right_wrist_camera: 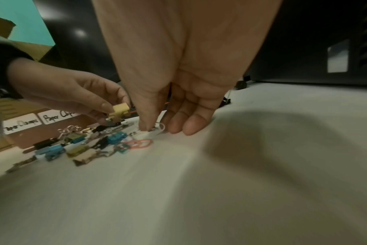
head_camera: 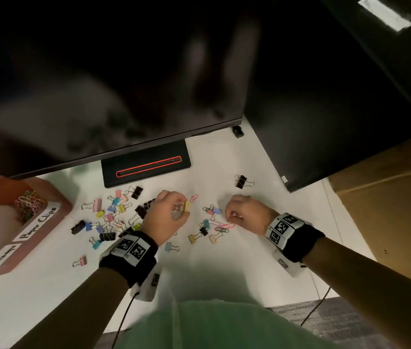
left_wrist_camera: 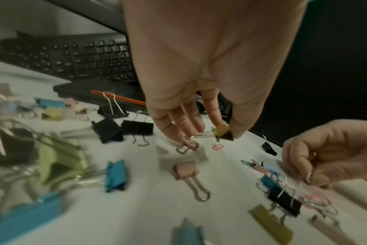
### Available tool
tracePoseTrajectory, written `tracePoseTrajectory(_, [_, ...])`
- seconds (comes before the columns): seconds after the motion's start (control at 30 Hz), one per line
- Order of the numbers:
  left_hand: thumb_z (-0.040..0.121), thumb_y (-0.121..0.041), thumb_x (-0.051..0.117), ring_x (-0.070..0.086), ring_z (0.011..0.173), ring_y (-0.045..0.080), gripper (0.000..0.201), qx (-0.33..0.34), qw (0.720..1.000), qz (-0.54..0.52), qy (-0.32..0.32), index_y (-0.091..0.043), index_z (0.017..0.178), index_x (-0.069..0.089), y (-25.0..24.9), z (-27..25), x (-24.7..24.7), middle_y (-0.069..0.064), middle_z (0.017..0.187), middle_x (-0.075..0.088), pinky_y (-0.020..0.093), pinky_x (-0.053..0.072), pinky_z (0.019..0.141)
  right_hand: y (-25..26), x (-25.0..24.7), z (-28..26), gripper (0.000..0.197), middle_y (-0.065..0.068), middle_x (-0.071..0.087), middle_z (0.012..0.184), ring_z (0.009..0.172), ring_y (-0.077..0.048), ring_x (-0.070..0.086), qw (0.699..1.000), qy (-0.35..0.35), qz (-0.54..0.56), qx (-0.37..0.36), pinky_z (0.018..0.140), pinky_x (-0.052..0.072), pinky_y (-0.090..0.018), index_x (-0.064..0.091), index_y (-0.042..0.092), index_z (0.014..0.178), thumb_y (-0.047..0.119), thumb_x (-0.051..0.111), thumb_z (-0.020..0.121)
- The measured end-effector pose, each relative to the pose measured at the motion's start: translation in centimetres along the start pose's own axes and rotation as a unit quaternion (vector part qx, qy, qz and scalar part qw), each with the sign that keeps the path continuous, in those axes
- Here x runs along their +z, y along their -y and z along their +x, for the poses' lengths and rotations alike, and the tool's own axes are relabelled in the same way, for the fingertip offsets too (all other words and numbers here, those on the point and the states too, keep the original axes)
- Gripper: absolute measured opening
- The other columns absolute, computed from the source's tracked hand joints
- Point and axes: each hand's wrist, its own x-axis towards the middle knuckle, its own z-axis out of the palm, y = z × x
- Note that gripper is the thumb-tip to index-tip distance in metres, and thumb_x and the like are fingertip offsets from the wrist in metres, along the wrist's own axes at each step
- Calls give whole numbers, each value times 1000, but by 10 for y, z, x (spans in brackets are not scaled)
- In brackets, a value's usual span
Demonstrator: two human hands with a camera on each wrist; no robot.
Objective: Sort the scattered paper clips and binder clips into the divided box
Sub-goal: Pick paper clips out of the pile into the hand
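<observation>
Two hands work the scatter, and everything turns on the divided box lying far off to the left — past the thick of the binder clips. Its paper-clip compartment already holds a tangle of coloured paper clips. My left hand is the nearer one; thumb and forefinger pinch a yellow binder clip, lifted off the white desk, wire handles trailing back under the fingers. To the right, my right hand pinches down on a pale paper clip flat on the desk, beside the pink paper clips — I judge it gripped but not lifted.
</observation>
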Motion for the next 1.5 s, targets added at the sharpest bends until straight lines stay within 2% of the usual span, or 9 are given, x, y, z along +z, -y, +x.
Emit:
tracePoseTrajectory(0.23, [78,-34,69,49,102,14,40,114,984,126,60,-21,114,57,-9,-17,22,-2,111,51,30,44,90,14,26,-10,8,-7,59,112,117,-15,56,998,-33,-5,-60,90,51,-29,70,12,87,16,70,80])
tracePoseTrajectory(0.37, [79,-19,68,50,101,16,36,108,978,138,117,-18,113,59,-7,-17,40,0,112,51,32,45,90,17,32,-6,7,-5,63,110,115,-23,55,999,-49,5,-9,89,50,-35,70,12,87,14,66,81])
tracePoseTrajectory(0.5, [79,-7,65,54,91,14,22,86,988,82,96,-13,100,61,1,-16,37,-3,101,50,27,51,82,21,28,-3,10,-8,64,104,105,-23,56,998,-55,18,18,87,48,-30,67,11,93,14,65,83])
tracePoseTrajectory(0.63, [79,-2,67,54,79,2,21,41,997,11,66,-10,97,64,10,-21,22,-4,95,51,4,45,69,24,24,0,21,-8,65,97,94,-21,59,998,-50,24,34,83,46,-28,64,11,103,15,66,83])
tracePoseTrajectory(0.8, [78,-2,69,61,82,8,23,2,996,-61,58,-16,95,62,20,-31,2,-1,100,58,6,48,73,25,19,0,15,-10,62,95,92,-23,59,999,-21,0,35,85,49,-32,68,10,96,19,65,84])
tracePoseTrajectory(0.97, [79,-1,68,61,87,4,37,-20,994,-86,58,-20,109,59,23,-39,-10,-4,110,55,10,50,76,20,20,1,6,5,47,77,83,-20,58,1000,-29,4,8,80,51,-33,69,10,84,14,68,80])
tracePoseTrajectory(1.1, [80,-1,66,54,94,-8,49,-21,996,-52,64,-25,120,53,22,-42,-15,-10,110,54,4,45,73,20,21,-1,9,-6,59,73,76,-20,57,999,-39,6,-3,74,51,-33,69,6,80,15,69,81])
tracePoseTrajectory(1.4, [75,-18,74,49,103,5,35,45,993,87,69,-24,107,61,23,-40,-25,-13,108,55,16,39,84,16,20,1,45,4,55,79,73,-12,52,999,-13,29,-27,81,50,-28,54,24,129,14,62,86])
tracePoseTrajectory(1.5, [83,-18,67,49,100,2,27,80,993,76,45,-21,109,61,10,-31,-19,-11,110,53,2,36,79,17,13,0,47,-3,57,89,90,-19,56,999,-12,-1,-31,87,47,-28,49,29,134,18,57,89])
